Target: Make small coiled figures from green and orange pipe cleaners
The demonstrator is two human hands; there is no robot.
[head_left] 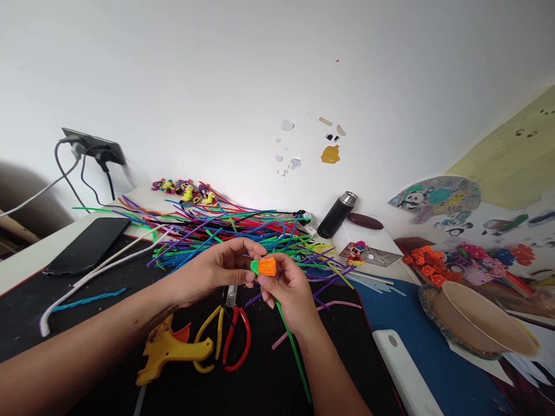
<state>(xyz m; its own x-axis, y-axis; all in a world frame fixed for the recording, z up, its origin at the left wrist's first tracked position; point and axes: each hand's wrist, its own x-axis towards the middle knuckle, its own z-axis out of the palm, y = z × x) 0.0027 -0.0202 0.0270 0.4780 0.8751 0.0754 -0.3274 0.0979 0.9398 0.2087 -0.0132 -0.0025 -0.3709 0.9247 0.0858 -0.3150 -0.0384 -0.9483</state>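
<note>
1. My left hand [217, 271] is curled in, thumb and fingertips pinched on the green end of a small orange pipe-cleaner flower [265, 266], held above the counter [34, 300] in the middle of the view.
2. My right hand [290, 294] is closed too, its fingers wrapped around the orange bud from the right and below. The two hands meet at the flower.
3. A green pipe-cleaner stem [295, 352] runs down from under the right hand toward the near edge of the counter, beside my right forearm.
4. Just beyond the hands lies a big loose heap of coloured pipe cleaners [229, 231], spread fan-wise across the counter.
5. Below the hands sit scissors [232, 296], partly hidden, red-handled pliers [238, 341], a yellow-handled tool [210, 332] next to them, and a yellow glue gun [169, 349] further left.
6. On the left are a black phone [89, 245], a white pipe cleaner [87, 277] and a twisted blue one [89, 299].
7. Behind the heap, near the wall, stands a leaning black flask [336, 215]; small finished pipe-cleaner figures [184, 189] sit at the back left.
8. On the right is a paper bowl [477, 318], with orange pipe-cleaner flowers [427, 266] behind it.
</note>
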